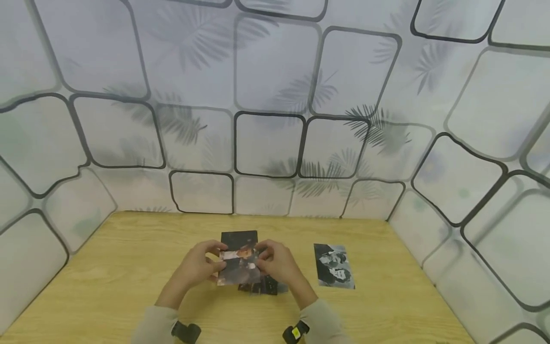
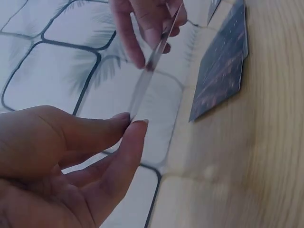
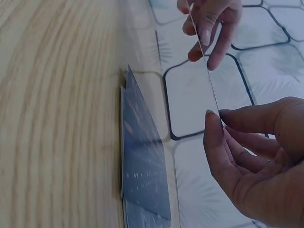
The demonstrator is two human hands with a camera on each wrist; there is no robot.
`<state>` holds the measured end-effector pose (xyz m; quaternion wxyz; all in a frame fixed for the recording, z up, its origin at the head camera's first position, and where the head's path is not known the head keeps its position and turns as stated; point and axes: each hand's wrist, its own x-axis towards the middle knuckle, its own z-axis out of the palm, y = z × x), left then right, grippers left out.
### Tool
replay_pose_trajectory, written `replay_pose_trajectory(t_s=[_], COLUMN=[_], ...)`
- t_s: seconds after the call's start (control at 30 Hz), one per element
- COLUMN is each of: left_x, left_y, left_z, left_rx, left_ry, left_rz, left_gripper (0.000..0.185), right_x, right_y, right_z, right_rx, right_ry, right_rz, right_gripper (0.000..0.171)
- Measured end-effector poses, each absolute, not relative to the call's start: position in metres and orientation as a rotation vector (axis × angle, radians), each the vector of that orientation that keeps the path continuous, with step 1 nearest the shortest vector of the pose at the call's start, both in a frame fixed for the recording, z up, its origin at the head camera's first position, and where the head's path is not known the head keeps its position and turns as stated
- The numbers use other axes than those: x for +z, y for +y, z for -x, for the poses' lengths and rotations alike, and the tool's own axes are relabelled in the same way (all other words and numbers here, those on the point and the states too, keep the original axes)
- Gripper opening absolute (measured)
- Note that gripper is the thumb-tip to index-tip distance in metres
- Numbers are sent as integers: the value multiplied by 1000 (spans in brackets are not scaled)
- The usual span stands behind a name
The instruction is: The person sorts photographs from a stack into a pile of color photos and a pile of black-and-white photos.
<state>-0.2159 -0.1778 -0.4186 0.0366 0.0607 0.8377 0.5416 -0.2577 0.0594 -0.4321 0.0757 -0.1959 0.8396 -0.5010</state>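
Left hand [image 1: 195, 264]: grip pinched on one edge of the held photo [image 1: 240, 275]. Edge-only contact, without bending, is advisable. This thin, flat rectangle is raised above overlapping photos [image 1: 265, 286]. Right hand [image 1: 278, 261]: grip pinching the opposite edge. Rightmost: black-and-white photo [image 1: 335, 266] on wood-grained desk [image 1: 382, 306].

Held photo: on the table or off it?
Off: left hand and right hand pinch the held photo; wrist views show it clear of the table.

No text, label, brand or number can be read on the photos [image 1: 238, 274]. No sign can be made out on the yellow patch [image 1: 296, 333].
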Motion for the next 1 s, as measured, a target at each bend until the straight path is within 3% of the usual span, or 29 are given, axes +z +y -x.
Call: replay_pose_trajectory(t_s=[0.57,1.0], left_x=[-416,-423], left_y=[-227,-250], left_z=[213,213], left_rx=[1531,1450], left_ry=[2564,2595], left_rz=[-106,-37], left_gripper=[59,59], right_x=[-436,-449], right_y=[10,-27], right_z=[254,258], right_rx=[-1482,-1308], right_ry=[2488,2615], right_rz=[548,570], right_gripper=[31,33])
